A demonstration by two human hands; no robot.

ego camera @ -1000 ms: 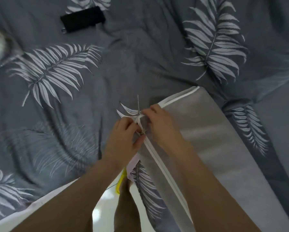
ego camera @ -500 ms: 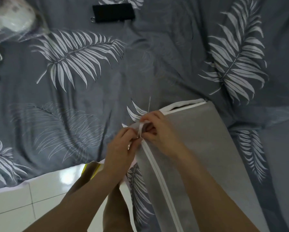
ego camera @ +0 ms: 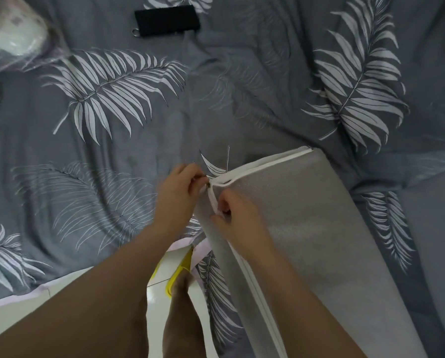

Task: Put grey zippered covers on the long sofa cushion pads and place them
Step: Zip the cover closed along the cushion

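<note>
A home bedroom: leaf-print bedsheet (ego camera: pixel 118 104), white tiled floor (ego camera: pixel 14 311).

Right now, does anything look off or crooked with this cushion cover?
Nothing looks torn or spilled. Only this: beyond the zipper pull pinched by the left hand, the grey cover's short end gapes open, white showing between its edges. The right hand pinches the cover just below that corner.

Left hand (ego camera: pixel 178 188) moved up from side seam, now pinches zipper pull (ego camera: pixel 209 185) at near corner of grey cover (ego camera: pixel 306 215). Right hand (ego camera: pixel 238 215) left corner, dropped just below pull, fingers curled on cover's white zipper edge.
</note>
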